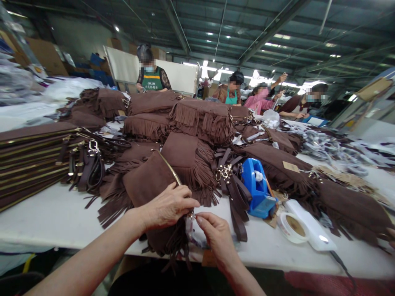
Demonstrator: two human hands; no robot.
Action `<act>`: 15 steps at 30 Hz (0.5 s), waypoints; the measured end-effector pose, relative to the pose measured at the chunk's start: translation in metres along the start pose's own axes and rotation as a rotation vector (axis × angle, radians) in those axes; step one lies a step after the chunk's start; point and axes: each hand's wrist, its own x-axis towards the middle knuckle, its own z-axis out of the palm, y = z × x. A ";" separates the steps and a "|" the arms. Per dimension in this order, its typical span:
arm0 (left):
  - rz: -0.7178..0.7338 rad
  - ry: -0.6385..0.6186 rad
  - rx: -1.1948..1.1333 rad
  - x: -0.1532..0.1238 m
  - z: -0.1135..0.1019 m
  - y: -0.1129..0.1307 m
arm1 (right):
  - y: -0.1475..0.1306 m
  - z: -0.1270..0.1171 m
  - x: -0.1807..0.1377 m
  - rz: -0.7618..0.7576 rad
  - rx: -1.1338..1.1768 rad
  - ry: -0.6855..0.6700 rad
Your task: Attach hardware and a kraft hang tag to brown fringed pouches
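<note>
- A soft brown suede fringed bag (151, 181) is gripped by the left hand (168, 207) on the white bench (49, 218).
- Something small at its corner is pinched by the right hand (216, 236).

Brown suede fringed bag (151, 181) with gold zip edge (169, 166) near front edge of white bench (55, 218). Bright blue tape dispenser (257, 189) with white roll. Dark brown straps (234, 193) with gold clasps. Green apron (152, 81) at far edge, pink top (257, 102) farther right.
</note>
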 end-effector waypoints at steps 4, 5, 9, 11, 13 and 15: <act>0.004 -0.001 -0.013 -0.001 0.001 -0.001 | -0.001 0.002 0.003 -0.030 -0.022 -0.008; 0.007 0.004 -0.019 -0.001 0.001 -0.002 | -0.001 0.002 0.003 -0.038 -0.024 -0.008; -0.007 0.057 -0.053 -0.003 0.003 0.000 | -0.004 0.005 0.002 -0.014 -0.025 0.003; -0.030 0.101 -0.072 -0.004 0.005 0.002 | -0.005 0.005 0.001 0.031 -0.021 0.004; -0.038 0.146 -0.084 -0.005 0.007 0.003 | -0.006 0.006 0.000 0.076 -0.013 0.005; -0.019 0.197 -0.082 -0.007 0.011 0.004 | -0.007 0.008 -0.001 0.113 0.013 0.010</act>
